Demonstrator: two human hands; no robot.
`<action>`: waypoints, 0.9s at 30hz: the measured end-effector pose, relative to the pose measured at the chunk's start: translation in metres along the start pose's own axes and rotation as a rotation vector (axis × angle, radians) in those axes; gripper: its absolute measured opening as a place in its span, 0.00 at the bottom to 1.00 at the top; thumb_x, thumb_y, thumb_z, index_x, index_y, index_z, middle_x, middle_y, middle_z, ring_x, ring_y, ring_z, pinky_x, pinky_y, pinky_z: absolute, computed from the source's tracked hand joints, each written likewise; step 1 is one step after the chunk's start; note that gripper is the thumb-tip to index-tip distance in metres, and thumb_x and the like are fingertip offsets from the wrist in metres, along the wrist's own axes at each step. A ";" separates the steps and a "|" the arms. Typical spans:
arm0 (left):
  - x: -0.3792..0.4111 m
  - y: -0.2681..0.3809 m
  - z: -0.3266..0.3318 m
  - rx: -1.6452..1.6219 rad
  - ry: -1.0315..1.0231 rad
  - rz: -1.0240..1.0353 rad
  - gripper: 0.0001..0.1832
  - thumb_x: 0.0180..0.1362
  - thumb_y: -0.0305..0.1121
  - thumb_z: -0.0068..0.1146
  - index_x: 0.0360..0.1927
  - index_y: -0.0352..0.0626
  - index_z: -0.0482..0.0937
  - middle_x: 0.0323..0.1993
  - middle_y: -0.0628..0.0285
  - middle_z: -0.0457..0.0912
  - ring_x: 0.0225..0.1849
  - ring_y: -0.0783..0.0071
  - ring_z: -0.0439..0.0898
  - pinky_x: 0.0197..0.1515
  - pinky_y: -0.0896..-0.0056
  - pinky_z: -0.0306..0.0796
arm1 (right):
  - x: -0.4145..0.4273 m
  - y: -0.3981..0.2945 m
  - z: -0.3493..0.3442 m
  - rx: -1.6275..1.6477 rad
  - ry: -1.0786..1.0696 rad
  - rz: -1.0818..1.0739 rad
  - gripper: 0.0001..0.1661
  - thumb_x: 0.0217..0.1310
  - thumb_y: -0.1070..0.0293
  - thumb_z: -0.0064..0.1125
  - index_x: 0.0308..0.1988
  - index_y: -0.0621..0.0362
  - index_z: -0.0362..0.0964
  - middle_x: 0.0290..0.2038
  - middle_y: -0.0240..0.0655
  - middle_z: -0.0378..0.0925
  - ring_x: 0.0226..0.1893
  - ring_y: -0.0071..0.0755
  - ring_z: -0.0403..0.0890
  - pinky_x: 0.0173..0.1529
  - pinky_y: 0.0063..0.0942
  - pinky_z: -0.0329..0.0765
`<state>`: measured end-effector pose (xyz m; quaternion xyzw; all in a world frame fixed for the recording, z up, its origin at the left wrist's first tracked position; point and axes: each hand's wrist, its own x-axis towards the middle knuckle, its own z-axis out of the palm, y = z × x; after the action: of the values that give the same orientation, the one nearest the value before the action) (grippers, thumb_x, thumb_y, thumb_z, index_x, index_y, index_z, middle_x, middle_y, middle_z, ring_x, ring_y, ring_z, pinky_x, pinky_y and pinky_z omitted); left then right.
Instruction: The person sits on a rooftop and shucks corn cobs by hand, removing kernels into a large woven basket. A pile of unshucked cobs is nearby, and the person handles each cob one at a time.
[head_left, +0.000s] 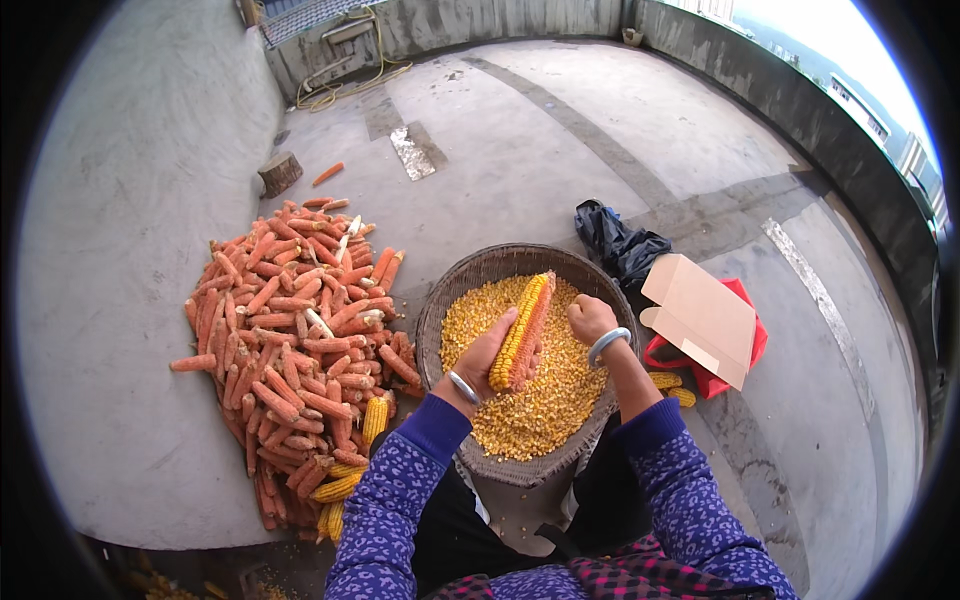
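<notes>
My left hand (487, 352) grips a partly shelled corn cob (519, 334), tilted over a round woven basket (437, 315). Yellow kernels still cover the cob's left side, while its right side is bare and orange. To the right of the cob, my right hand (592, 321) is curled closed above the basket, apart from the cob. Nothing shows between its fingers, though the inside of the palm is hidden. Loose corn kernels (540, 420) spread across the basket's inside. The basket sits in front of me, close to my knees.
A large heap of bare corn cobs (300, 322) lies left, with unshelled corn ears (337, 489) at its near edge. Right of the basket are a black plastic bag (619, 240), a cardboard piece (701, 319) on a red bag (759, 337) and corn ears (681, 396). A wood stump (280, 174) stands beyond.
</notes>
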<state>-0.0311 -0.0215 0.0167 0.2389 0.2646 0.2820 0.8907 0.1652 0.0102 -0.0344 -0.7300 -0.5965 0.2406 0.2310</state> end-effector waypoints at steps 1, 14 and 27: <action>-0.001 0.000 -0.002 -0.024 0.020 0.014 0.23 0.57 0.50 0.32 0.41 0.39 0.63 0.24 0.59 0.71 0.21 0.73 0.72 0.21 0.74 0.71 | -0.010 -0.010 -0.010 -0.156 -0.017 0.004 0.16 0.49 0.59 0.42 0.32 0.56 0.71 0.31 0.43 0.74 0.33 0.48 0.73 0.41 0.35 0.69; 0.010 -0.027 -0.003 0.107 0.333 0.327 0.17 0.60 0.43 0.29 0.42 0.42 0.64 0.28 0.62 0.72 0.25 0.74 0.73 0.26 0.74 0.71 | -0.070 -0.061 0.008 0.938 -0.224 0.216 0.18 0.58 0.51 0.37 0.31 0.55 0.60 0.21 0.26 0.62 0.19 0.17 0.63 0.18 0.16 0.62; 0.024 -0.005 -0.016 -0.158 0.447 0.348 0.19 0.59 0.46 0.30 0.36 0.42 0.68 0.26 0.62 0.73 0.27 0.70 0.73 0.30 0.69 0.70 | -0.080 -0.071 0.020 0.470 -0.076 -0.164 0.28 0.57 0.48 0.36 0.24 0.65 0.61 0.21 0.51 0.69 0.24 0.49 0.71 0.30 0.38 0.65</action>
<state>-0.0219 -0.0058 -0.0061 0.1427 0.3867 0.4958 0.7644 0.0849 -0.0548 0.0007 -0.5958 -0.5897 0.3805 0.3904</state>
